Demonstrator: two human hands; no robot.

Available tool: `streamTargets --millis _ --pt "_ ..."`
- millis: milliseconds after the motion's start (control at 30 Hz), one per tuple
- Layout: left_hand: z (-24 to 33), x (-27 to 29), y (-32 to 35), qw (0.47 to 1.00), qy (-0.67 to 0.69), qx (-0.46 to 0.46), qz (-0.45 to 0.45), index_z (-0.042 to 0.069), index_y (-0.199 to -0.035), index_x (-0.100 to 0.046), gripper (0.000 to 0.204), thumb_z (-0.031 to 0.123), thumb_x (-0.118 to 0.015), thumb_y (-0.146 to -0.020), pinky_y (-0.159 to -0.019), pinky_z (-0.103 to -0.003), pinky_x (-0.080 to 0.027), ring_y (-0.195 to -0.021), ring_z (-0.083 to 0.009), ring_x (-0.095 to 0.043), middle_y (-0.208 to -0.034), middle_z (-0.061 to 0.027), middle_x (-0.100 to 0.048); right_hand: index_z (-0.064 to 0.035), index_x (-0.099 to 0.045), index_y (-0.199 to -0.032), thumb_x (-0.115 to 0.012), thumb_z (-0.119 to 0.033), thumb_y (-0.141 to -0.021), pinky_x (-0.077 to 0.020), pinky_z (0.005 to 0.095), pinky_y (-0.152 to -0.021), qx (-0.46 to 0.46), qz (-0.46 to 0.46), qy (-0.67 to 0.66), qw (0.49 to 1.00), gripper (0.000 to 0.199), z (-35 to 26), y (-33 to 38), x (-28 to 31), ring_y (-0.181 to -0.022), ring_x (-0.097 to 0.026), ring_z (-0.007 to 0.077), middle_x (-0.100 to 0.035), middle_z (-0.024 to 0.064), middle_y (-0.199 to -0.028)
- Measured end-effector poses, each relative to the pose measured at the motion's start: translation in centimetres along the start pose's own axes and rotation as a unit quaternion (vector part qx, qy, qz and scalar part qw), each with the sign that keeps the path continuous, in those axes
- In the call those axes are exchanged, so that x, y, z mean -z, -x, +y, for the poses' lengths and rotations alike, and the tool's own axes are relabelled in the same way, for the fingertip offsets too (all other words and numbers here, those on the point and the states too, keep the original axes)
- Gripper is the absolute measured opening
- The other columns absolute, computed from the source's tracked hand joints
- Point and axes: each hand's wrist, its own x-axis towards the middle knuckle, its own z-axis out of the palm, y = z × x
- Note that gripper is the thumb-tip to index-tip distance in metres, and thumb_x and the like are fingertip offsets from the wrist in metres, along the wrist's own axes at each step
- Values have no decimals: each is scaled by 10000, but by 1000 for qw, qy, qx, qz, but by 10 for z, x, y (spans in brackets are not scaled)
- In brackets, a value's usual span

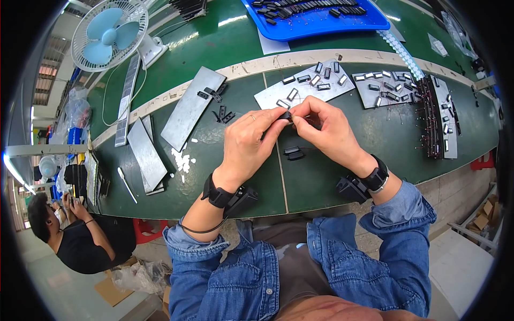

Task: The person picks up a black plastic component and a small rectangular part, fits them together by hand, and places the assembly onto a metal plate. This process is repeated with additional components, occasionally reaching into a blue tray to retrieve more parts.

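Observation:
Above the green table, my left hand (247, 140) pinches a small black rectangular part (286, 115) between thumb and fingertips. My right hand (333, 134) meets it from the other side, its thumb and forefinger closed at the part's edge; whether they grip the part or a thin wire on it is hidden. Just below the fingers, a pair of similar black parts (294, 153) lies on the table. Beyond my hands, a grey plate (267, 97) carries several black parts with pale faces. Left of my left hand, black housings (224, 115) lie loose beside a long grey plate (188, 115).
A blue tray (321, 29) of black parts stands at the back. On the right are another loaded plate (369, 97) and a row of wired parts (428, 120). White pieces (183, 162), a white pen-like tool (127, 184) and a fan (109, 36) are left. A co-worker (85, 235) sits far left.

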Motion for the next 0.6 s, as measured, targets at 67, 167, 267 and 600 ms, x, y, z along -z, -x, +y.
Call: streamTargets --millis 67,167,267,600 --pt "0 1 0 1000 -6 -3 0 46 -1070 -770 198 90 -791 -879 -761 -339 -583 -871 -265 -748 -999 -97 -782 15 -632 -998 -623 -24 -982 -536 257 -863 21 5 46 999 43 -2 0 -1 -926 -649 91 -687 41 -997" --pt "0 2 -1 1000 -15 -12 0 40 -1071 -760 189 85 -778 -888 -751 -344 -579 -854 -270 -741 -990 -94 -779 19 -631 -999 -620 3 -956 -549 275 -854 93 14 145 985 47 0 -1 0 -907 -673 127 -701 78 -963" --pt "-2 2 0 1000 -3 3 -13 37 -1078 -759 195 88 -776 -891 -753 -342 -578 -858 -271 -742 -999 -104 -777 20 -629 -1002 -623 7 -949 -555 286 -845 92 10 149 984 55 0 -1 0 -902 -681 145 -702 93 -959" --pt "-2 4 2 996 69 57 -23 23 -1094 -754 213 103 -774 -898 -772 -337 -578 -867 -286 -743 -1002 -132 -768 24 -669 -1040 -629 -47 -989 -541 276 -857 32 7 64 997 96 0 -3 2 -927 -668 111 -719 56 -995"
